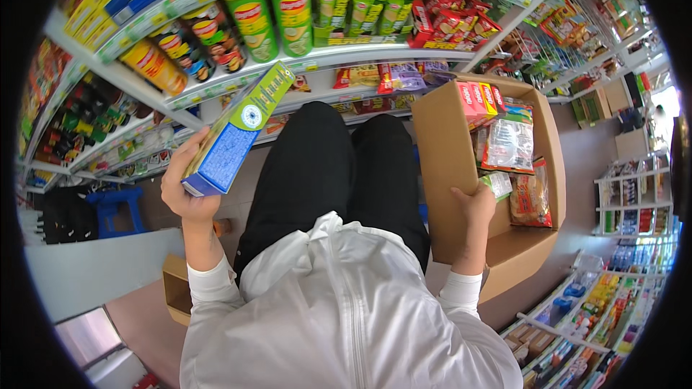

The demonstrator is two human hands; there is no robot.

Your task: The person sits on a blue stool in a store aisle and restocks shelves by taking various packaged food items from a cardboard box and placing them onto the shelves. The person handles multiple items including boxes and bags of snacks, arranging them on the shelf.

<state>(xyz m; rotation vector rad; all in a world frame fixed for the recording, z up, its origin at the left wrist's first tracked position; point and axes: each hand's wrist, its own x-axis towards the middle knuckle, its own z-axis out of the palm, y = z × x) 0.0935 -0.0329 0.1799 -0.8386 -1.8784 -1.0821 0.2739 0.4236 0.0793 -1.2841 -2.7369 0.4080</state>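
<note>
My left hand grips the lower end of a long blue and green cardboard packet, tilted up towards the shelf. Its printed side with a round white emblem faces me. To the right, my right hand holds the near side wall of an open brown cardboard box, the thumb outside and the fingers partly hidden inside. Within the box are several small red cartons, clear-fronted snack bags, a red and clear bag and a green and white packet by my fingers.
Shelves ahead hold chip canisters, green snack packs and red snack packs. Lower down lie snack bags. A blue plastic stool and a small open carton are at left; more stocked shelving stands at right.
</note>
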